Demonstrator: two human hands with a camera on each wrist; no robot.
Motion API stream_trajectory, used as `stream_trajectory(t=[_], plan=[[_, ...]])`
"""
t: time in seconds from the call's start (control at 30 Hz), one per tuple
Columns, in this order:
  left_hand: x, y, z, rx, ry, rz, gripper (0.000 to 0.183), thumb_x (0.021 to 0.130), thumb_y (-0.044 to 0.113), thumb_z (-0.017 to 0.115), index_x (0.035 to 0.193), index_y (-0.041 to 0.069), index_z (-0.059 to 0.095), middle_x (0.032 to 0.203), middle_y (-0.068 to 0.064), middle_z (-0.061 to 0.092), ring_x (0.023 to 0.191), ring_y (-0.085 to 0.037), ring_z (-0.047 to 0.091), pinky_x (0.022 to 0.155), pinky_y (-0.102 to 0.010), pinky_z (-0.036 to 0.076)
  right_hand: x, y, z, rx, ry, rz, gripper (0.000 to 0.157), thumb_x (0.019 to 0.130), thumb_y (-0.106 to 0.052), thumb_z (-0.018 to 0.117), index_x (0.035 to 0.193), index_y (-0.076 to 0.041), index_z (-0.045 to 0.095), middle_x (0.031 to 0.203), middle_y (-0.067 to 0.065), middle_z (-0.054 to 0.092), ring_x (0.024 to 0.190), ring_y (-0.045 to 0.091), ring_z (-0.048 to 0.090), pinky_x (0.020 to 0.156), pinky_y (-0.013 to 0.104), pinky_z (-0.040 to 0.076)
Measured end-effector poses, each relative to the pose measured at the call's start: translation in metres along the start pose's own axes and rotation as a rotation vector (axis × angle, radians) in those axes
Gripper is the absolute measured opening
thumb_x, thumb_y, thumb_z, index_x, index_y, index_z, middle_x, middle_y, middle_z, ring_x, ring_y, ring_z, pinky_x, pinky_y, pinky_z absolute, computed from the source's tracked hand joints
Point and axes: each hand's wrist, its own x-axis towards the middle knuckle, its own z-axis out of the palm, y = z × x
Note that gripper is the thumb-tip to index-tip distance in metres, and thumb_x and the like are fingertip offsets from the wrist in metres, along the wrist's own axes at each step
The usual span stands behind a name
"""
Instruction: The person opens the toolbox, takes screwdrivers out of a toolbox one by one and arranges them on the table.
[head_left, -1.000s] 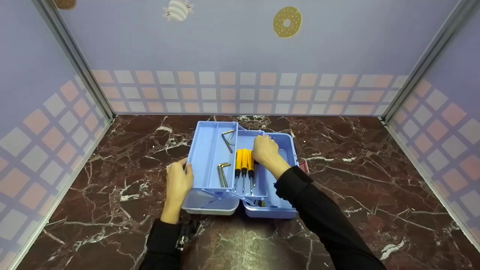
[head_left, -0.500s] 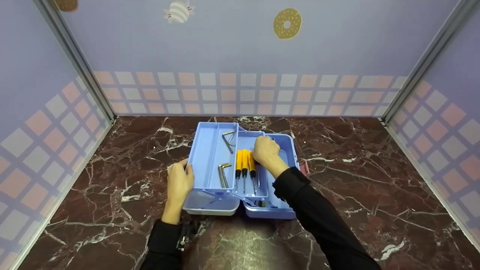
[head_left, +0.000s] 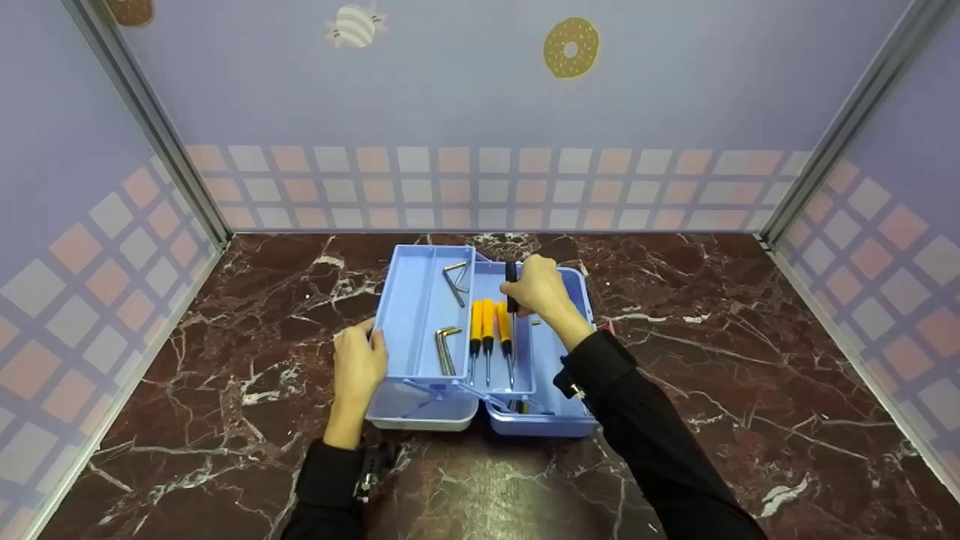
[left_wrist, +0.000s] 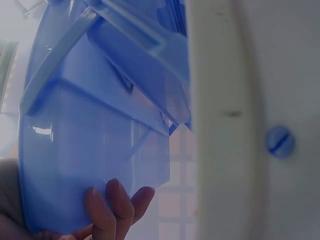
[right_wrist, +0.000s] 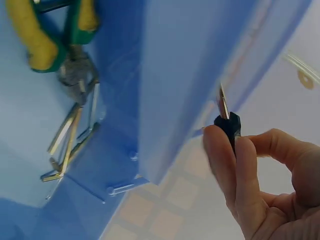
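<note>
A light-blue toolbox (head_left: pixel 546 427) stands unfolded on the table. My left hand (head_left: pixel 358 367) grips the left edge of its raised upper tray (head_left: pixel 401 315); in the left wrist view the fingers (left_wrist: pixel 120 202) curl against the tray's underside. Over the middle tray, my right hand (head_left: pixel 541 289) pinches a black-handled screwdriver (head_left: pixel 511 289). Its metal shaft (right_wrist: pixel 223 102) shows beyond the fingertips in the right wrist view. Several yellow-handled screwdrivers (head_left: pixel 488 319) lie side by side just left of that hand. L-shaped hex keys (head_left: pixel 445 352) sit in the upper tray.
Pliers (right_wrist: pixel 75 75) with yellow-green handles and more hex keys (right_wrist: pixel 67 142) lie in the box's deep bottom. A red latch (head_left: pixel 609 328) sticks out at the right side. The dark marble table (head_left: pixel 735 390) meets patterned walls (head_left: pixel 480 187) at the back and both sides.
My right hand has risen slightly from the middle tray, and the black screwdriver handle now shows in it. The rightmost yellow screwdriver has tilted a little. My left hand has stayed put.
</note>
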Motion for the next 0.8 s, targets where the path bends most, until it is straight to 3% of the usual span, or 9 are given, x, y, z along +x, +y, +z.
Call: stream_trajectory(t=[0.2, 0.37, 0.63, 0.8], plan=[[0.0, 0.0, 0.0, 0.008, 0.003, -0.009, 0.026, 0.083, -0.002, 0.048, 0.103, -0.012, 0.06, 0.099, -0.03, 0.058, 0.096, -0.044, 0.052, 0.08, -0.05, 0.041, -0.003, 0.001, -0.023, 0.076, 0.075, -0.01, 0.027, 0.08, -0.021, 0.062, 0.058, -0.007, 0.055, 0.06, 0.011, 0.063, 0.047, 0.015, 0.061, 0.05, 0.024, 0.049], [0.0, 0.0, 0.0, 0.012, 0.004, -0.006, 0.026, 0.083, -0.002, 0.048, 0.103, -0.012, 0.06, 0.099, -0.03, 0.058, 0.097, -0.044, 0.051, 0.082, -0.05, 0.04, -0.003, 0.016, -0.048, 0.121, 0.141, -0.025, 0.021, 0.079, -0.018, 0.062, 0.068, -0.001, 0.058, 0.074, 0.019, 0.064, 0.042, 0.011, 0.057, 0.045, 0.024, 0.049], [0.001, 0.001, 0.001, 0.01, 0.004, -0.001, 0.025, 0.083, -0.001, 0.048, 0.102, -0.011, 0.061, 0.098, -0.029, 0.059, 0.097, -0.045, 0.051, 0.081, -0.05, 0.04, 0.001, 0.068, -0.086, 0.012, 0.191, 0.049, 0.023, 0.079, -0.021, 0.061, 0.083, 0.002, 0.062, 0.083, 0.022, 0.063, 0.046, 0.013, 0.058, 0.048, 0.027, 0.049], [0.0, 0.0, 0.001, 0.008, 0.005, 0.005, 0.025, 0.083, -0.002, 0.048, 0.101, -0.012, 0.061, 0.098, -0.029, 0.059, 0.097, -0.046, 0.051, 0.082, -0.051, 0.039, -0.003, 0.111, -0.104, -0.095, 0.256, 0.039, 0.026, 0.078, -0.023, 0.063, 0.077, 0.003, 0.062, 0.081, 0.023, 0.063, 0.064, 0.029, 0.06, 0.061, 0.039, 0.048]])
